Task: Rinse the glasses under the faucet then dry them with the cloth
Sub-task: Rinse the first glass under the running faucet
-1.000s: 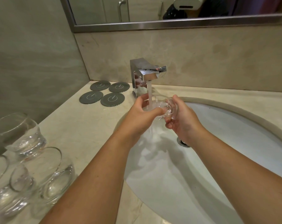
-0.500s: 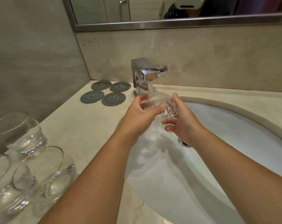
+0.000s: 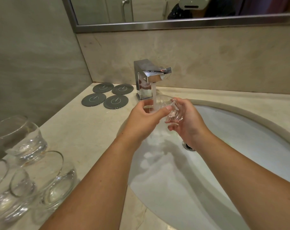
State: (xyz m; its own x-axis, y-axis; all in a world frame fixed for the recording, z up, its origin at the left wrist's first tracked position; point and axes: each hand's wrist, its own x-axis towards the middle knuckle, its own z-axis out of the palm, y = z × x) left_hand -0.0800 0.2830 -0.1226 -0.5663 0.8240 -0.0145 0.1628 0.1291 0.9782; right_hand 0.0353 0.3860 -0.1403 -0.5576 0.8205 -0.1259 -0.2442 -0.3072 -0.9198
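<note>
A clear glass point(image 3: 170, 107) lies on its side under the chrome faucet point(image 3: 148, 77), over the white sink point(image 3: 240, 146). Water runs from the spout into the glass's mouth. My left hand point(image 3: 146, 118) grips the rim end, thumb across the front. My right hand point(image 3: 187, 120) holds the thick base with curled fingers. Three more clear glasses stand on the counter at the left: one behind point(image 3: 23, 138), one at the front point(image 3: 56, 181) and one at the frame's edge point(image 3: 4, 193). No cloth is in view.
Several dark round coasters point(image 3: 107, 95) lie on the beige counter point(image 3: 77, 130) left of the faucet. The sink drain point(image 3: 188, 146) shows below my right wrist. A wall closes the left side, and a mirror point(image 3: 174, 10) hangs above the backsplash.
The glass has turned a little between my hands under the stream. Both hands have kept their place above the sink, and water still runs.
</note>
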